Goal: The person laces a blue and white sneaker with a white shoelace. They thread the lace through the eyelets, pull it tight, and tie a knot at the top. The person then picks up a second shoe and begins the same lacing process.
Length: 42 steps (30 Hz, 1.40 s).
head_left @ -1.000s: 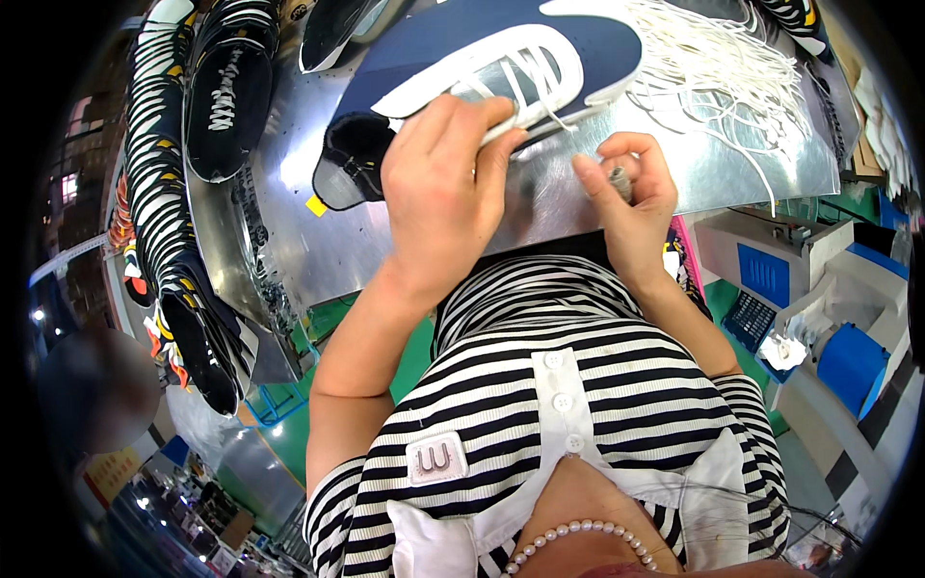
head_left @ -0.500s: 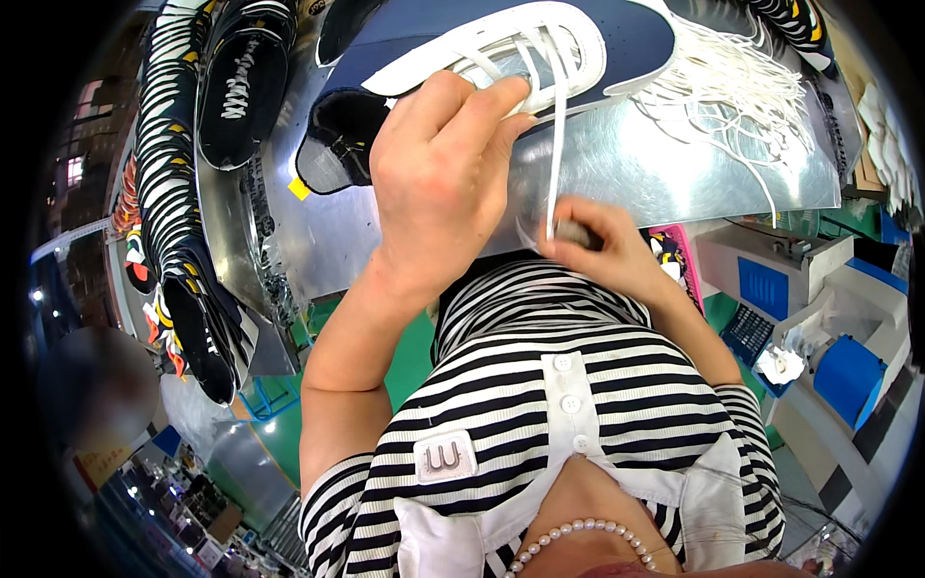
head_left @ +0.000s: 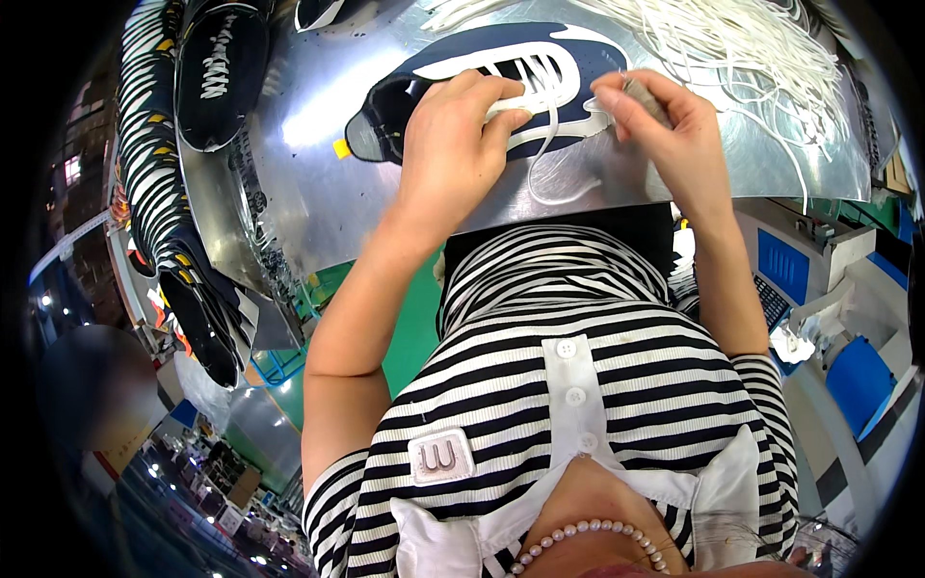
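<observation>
A dark blue shoe upper [head_left: 453,53] with a white eyelet panel lies on the metal table, its toe to the right. My left hand [head_left: 453,144] is closed on its near edge by the eyelets, thumb and forefinger close together. A white shoelace [head_left: 556,125] runs through several eyelets and hangs in a loose loop toward the table's near edge. Just right of the toe, my right hand [head_left: 679,130] is closed around a small hand tool with a grey-brown wrapped handle [head_left: 646,101]. The tool's tip is not clear.
Loose white laces [head_left: 742,58] are heaped at the far right of the metal table [head_left: 318,202]. A laced dark shoe upper [head_left: 222,77] lies at the left, beside a long row of stacked uppers [head_left: 149,144]. A grey machine with blue panels [head_left: 858,385] stands at the right.
My right hand has moved up and right from the table's near edge to beside the toe, letting the lace go slack. The shoe upper and my left hand now sit lower on the table.
</observation>
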### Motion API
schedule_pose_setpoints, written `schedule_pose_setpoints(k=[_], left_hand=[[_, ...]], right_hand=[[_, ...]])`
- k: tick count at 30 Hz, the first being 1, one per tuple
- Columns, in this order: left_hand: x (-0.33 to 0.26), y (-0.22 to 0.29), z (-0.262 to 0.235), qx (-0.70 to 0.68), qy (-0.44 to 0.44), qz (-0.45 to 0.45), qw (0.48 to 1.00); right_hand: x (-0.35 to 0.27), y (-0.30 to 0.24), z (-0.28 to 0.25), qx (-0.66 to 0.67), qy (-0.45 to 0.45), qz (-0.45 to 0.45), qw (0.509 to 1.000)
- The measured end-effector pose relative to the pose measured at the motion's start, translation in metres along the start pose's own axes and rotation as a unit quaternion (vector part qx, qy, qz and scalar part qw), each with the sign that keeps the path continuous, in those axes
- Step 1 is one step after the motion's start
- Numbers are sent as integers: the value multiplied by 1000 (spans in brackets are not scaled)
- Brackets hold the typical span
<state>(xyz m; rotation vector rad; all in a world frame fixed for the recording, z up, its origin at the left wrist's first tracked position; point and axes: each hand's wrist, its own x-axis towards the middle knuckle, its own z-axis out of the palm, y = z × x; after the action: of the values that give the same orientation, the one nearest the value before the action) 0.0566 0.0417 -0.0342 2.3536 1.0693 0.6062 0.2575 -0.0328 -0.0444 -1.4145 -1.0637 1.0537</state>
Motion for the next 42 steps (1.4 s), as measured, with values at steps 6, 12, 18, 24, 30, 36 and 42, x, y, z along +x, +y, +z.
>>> schedule_pose_setpoints(k=[6, 12, 18, 24, 30, 36, 42], left_hand=[[-3, 23, 1, -39, 54, 16, 998], [1, 28, -7, 7, 130, 103, 986], [4, 5, -4, 16, 48, 61, 997], [6, 5, -3, -26, -62, -42, 997], [8, 2, -7, -142, -107, -110, 978], [11, -3, 5, -97, -85, -100, 987], [10, 6, 13, 17, -33, -63, 997]], right_hand=[[-8, 21, 31, 49, 64, 30, 996], [-31, 4, 29, 131, -107, 156, 973], [-61, 9, 17, -24, -132, -20, 991], [4, -1, 19, -91, 38, -150, 984], [32, -2, 13, -178, -2, -190, 966], [45, -1, 11, -128, 2, -179, 975], [11, 8, 1, -37, 57, -33, 997]])
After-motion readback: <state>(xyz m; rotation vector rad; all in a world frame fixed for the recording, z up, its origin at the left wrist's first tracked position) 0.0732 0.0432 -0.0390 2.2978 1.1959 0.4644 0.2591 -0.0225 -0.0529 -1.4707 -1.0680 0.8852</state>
